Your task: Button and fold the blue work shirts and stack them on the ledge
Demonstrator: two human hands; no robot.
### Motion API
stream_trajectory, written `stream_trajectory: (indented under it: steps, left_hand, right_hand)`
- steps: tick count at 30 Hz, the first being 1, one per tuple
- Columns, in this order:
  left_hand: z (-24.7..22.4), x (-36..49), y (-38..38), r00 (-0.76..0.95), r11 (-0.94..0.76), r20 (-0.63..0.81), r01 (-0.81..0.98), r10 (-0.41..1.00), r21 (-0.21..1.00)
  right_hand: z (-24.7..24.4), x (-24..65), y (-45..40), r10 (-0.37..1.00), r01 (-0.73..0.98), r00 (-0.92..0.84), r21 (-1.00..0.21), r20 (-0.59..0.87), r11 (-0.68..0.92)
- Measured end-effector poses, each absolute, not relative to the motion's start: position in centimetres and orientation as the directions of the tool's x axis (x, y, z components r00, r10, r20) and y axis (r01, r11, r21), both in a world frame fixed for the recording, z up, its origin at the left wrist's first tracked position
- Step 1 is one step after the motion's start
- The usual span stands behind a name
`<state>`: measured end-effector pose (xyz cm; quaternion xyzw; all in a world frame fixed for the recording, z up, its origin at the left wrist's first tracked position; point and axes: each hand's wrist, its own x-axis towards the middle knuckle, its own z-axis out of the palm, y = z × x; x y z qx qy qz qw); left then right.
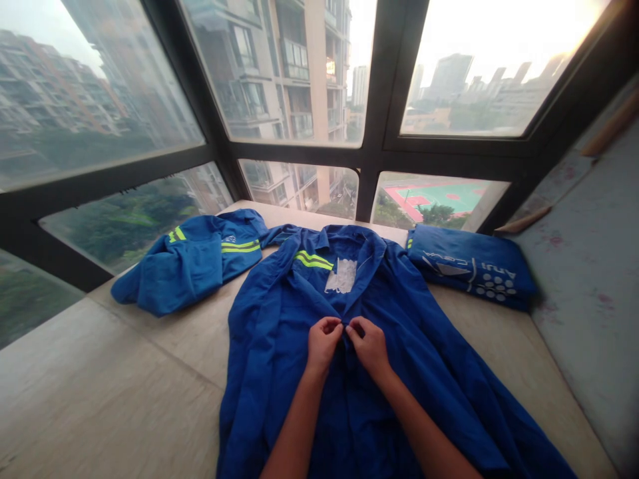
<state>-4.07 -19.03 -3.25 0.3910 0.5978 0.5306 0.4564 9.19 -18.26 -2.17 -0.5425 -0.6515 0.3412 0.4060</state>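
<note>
A blue work jacket (414, 372) lies spread on the window ledge with its collar toward the glass. It has yellow-green stripes on the chest, and a whitish patch shows inside the neck opening. My left hand (323, 342) and my right hand (368, 340) meet at the front edges just below the collar. Fingers of both are pinched on the fabric there, thumbs and forefingers close together. Whatever button or fastener may lie between the fingertips is hidden.
At the left is a loosely bunched blue garment (190, 266) with yellow-green stripes. A folded blue garment (469, 266) with white lettering sits at the right by the patterned wall (584, 279). Dark-framed windows (299, 156) border the pale ledge (124, 392).
</note>
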Motion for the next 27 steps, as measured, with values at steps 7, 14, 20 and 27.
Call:
stream_trajectory:
  steps: [7, 14, 20, 27]
  left_hand:
    - [-3.3, -3.9, -19.4, -0.271, 0.087, -0.084, -0.001, 0.959, 0.996]
    - [-3.2, -3.9, -19.5, -0.251, 0.071, -0.066, 0.015, 0.966, 0.997]
    - [-2.9, -4.0, -19.5, -0.231, 0.072, -0.074, -0.017, 0.97, 0.997]
    - [-2.7, -4.0, -19.6, -0.23, 0.076, -0.078, -0.02, 0.97, 0.997]
  right_hand:
    - [-2.5, 9.3, -16.8, 0.986, 0.153, -0.097, -0.981, -0.138, -0.122]
    - [-0.5, 9.9, -15.4, 0.983, 0.248, -0.176, -0.969, -0.053, -0.008]
    - [0.4, 10.2, -16.0, 0.952, 0.442, -0.297, -0.872, 0.079, 0.211]
    - [1.5, 10.9, -16.5, 0.893, 0.742, -0.435, -0.516, 0.112, 0.427]
